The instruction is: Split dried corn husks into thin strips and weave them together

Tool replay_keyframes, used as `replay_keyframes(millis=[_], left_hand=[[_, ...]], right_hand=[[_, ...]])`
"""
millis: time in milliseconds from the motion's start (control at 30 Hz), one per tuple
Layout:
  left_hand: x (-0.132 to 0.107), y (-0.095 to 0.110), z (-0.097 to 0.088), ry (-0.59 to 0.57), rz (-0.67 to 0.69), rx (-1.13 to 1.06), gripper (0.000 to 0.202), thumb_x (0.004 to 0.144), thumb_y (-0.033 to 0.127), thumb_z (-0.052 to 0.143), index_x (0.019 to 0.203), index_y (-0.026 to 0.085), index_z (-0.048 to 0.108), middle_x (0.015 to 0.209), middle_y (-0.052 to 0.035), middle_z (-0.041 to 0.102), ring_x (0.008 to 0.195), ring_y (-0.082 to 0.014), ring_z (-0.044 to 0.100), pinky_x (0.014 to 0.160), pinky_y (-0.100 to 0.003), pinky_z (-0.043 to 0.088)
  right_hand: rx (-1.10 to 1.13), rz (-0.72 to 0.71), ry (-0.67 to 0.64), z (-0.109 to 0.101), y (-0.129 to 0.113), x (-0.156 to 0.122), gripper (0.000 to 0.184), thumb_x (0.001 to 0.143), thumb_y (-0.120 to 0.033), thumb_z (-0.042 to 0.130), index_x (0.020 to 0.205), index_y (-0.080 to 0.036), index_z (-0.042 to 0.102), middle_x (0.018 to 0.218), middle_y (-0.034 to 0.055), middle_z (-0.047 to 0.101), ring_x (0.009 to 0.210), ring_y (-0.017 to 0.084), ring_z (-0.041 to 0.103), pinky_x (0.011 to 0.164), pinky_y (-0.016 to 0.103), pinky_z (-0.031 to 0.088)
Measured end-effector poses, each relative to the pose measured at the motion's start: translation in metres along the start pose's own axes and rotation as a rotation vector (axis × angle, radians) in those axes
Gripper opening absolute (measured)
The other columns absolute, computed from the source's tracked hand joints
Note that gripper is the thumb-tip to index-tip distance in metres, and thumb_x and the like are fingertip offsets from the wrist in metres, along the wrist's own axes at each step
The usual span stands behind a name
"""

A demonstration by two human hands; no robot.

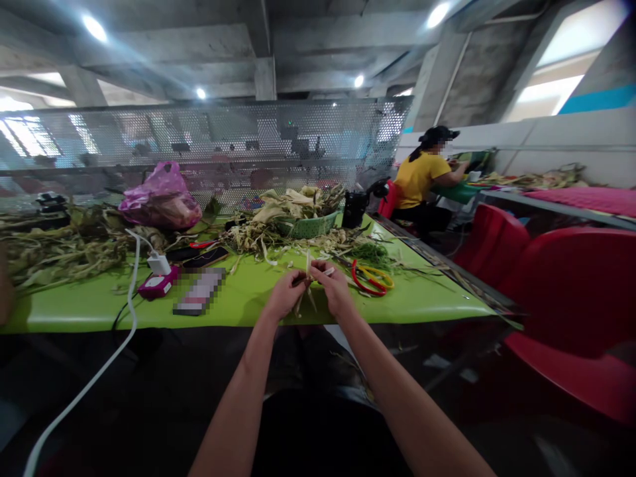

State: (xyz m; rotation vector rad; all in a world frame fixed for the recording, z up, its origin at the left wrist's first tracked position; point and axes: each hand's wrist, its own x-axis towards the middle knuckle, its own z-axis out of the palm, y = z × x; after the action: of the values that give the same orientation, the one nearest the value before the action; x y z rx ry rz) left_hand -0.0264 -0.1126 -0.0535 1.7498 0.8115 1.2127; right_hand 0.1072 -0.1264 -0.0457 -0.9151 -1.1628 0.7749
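Over the front edge of the green table, my left hand (pixel 287 293) and my right hand (pixel 332 286) meet, fingers pinched on pale strips of dried husk (pixel 309 264). One strip stands upright between the fingertips, and loose ends hang below. Exactly how the strips cross is too small to tell. Just right of my right hand lie scissors with red handles (pixel 365 281) and another yellow-handled tool (pixel 381 277). Beyond my hands, a green basket (pixel 305 227) is heaped with dried husks (pixel 293 202), with more scraps around it.
Left are a phone (pixel 199 291), a purple power socket (pixel 159 283) with a white cable (pixel 130 311), a pink plastic bag (pixel 161 199) and piled dried leaves (pixel 74 245). A black container (pixel 354 209) stands behind. Red chairs (pixel 571 291) and a seated person (pixel 422 175) are right.
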Motion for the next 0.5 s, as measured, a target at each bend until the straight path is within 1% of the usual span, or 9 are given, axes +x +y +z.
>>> replay_keyframes(millis=[67,133,233,400,500], left_hand=[[0.0004,-0.0017,0.0004,-0.028,-0.008,-0.013,0.023,0.077,0.034,0.059,0.089,0.015,0.064,0.085,-0.0052,0.065,0.079,-0.0172,0.056,0.073,-0.027,0.043],[0.0008,-0.0022,0.0008,-0.057,-0.027,-0.014,0.024,0.078,0.035,0.057,0.09,0.015,0.064,0.085,-0.0053,0.066,0.078,-0.0173,0.057,0.074,-0.028,0.043],[0.0013,-0.0024,0.0018,-0.088,-0.042,0.001,0.025,0.078,0.035,0.058,0.09,0.015,0.065,0.084,-0.005,0.066,0.077,-0.0174,0.057,0.073,-0.028,0.044],[0.003,-0.0046,0.0042,-0.164,-0.038,-0.078,0.026,0.074,0.033,0.062,0.093,0.016,0.067,0.088,-0.0057,0.068,0.082,-0.0194,0.059,0.08,-0.031,0.044],[0.0039,-0.0038,0.0046,-0.167,-0.077,-0.13,0.028,0.071,0.034,0.066,0.093,0.016,0.068,0.085,-0.0055,0.068,0.082,-0.0199,0.059,0.08,-0.031,0.044]], right_hand=[[0.005,0.003,-0.015,0.0001,-0.0011,0.0002,0.021,0.067,-0.038,0.066,0.071,-0.018,0.062,0.066,0.0,0.059,0.064,0.014,0.051,0.064,0.027,0.041],[0.01,-0.006,-0.006,-0.0001,-0.0021,-0.0003,0.02,0.067,-0.037,0.067,0.068,-0.018,0.062,0.064,-0.0007,0.057,0.063,0.014,0.05,0.063,0.027,0.04],[0.011,-0.019,0.01,-0.0006,-0.0034,-0.002,0.018,0.066,-0.035,0.068,0.068,-0.018,0.062,0.064,-0.0018,0.056,0.063,0.013,0.049,0.063,0.026,0.04],[-0.006,-0.026,-0.005,0.0006,-0.0047,-0.0052,0.014,0.064,-0.031,0.067,0.065,-0.018,0.062,0.062,-0.0019,0.056,0.062,0.014,0.05,0.061,0.026,0.04],[-0.009,-0.021,-0.018,0.0025,-0.0052,-0.0054,0.013,0.065,-0.031,0.067,0.067,-0.019,0.063,0.064,-0.001,0.058,0.064,0.014,0.052,0.062,0.027,0.042]])
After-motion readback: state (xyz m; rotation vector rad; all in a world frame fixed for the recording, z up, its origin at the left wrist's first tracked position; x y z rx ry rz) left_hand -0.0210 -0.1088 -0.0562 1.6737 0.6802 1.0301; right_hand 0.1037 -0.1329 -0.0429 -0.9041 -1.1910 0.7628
